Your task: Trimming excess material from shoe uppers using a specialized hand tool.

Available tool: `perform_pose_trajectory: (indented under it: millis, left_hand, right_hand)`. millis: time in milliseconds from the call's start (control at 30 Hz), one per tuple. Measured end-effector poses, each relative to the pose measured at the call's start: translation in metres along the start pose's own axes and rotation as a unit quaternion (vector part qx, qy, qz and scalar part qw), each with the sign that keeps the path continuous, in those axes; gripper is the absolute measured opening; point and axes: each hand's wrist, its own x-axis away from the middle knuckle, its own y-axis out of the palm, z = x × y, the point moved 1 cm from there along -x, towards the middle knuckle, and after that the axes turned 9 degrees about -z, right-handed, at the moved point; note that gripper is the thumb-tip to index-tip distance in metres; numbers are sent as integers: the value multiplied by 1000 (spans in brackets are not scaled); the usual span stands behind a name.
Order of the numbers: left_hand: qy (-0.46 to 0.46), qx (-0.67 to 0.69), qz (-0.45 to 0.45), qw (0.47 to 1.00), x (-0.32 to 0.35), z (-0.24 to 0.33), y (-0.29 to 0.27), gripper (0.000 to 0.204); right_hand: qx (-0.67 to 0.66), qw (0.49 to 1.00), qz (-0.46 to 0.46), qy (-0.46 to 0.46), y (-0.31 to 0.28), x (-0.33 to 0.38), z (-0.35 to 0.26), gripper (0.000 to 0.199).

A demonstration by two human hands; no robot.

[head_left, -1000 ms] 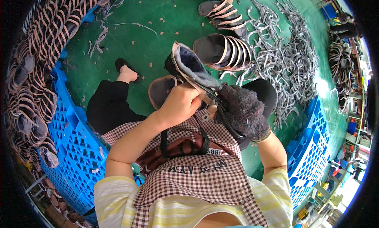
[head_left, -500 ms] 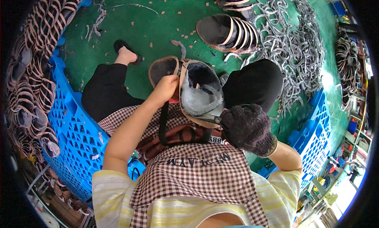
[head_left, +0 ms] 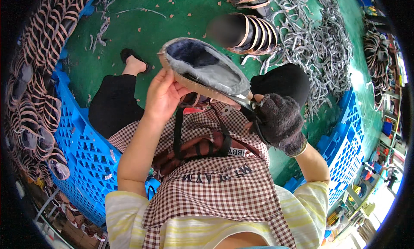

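Note:
A grey fur-lined shoe [head_left: 211,70] with a tan stitched rim is tilted above my lap, its lined opening facing up. My bare left hand [head_left: 164,94] grips it by the rim at its near left side. On my right hand [head_left: 279,122] is a dark knit glove, and its fingers are closed round a pair of scissors [head_left: 245,100]. The metal blades lie against the shoe's right end; the handles are partly hidden by the glove. Under the shoe, a brown piece [head_left: 196,100] shows in part, and I cannot make out whether it is joined to it.
Blue plastic crates [head_left: 86,150] stand at my left and right. Stacked dark shoes with pale bands [head_left: 32,94] fill the left side. Similar banded shoes [head_left: 258,33] lie ahead on the green floor, beside a heap of grey trimmed strips [head_left: 315,55].
The shoe has been raised and turned, its left end now higher and farther away. My left hand has shifted to its near-side rim. The scissors show more plainly at its right end.

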Motion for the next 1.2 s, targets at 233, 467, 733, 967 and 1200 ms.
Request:
perform_pose_trajectory:
  millis: [233,467,733,967,1200]
  left_hand:
    - [29,-153,-61,986,-4,35,29,26]
    - [24,-167,-87,982,-2,29,48,25]
    - [46,-183,-112,975,-4,34,49,26]
    - [45,-327,-92,940,-1,32,50,23]
    - [88,-315,-54,943,-3,26,60,21]
  right_hand:
    - [-36,999,-10,-26,-7,-13,8,54]
    - [34,998,44,-11,-23,-36,-4,52]
    - [-23,999,30,-26,-29,-37,-7,49]
    - [13,998,37,-40,-43,-55,-17,48]
    - [-80,995,47,-46,-37,-54,-9,44]
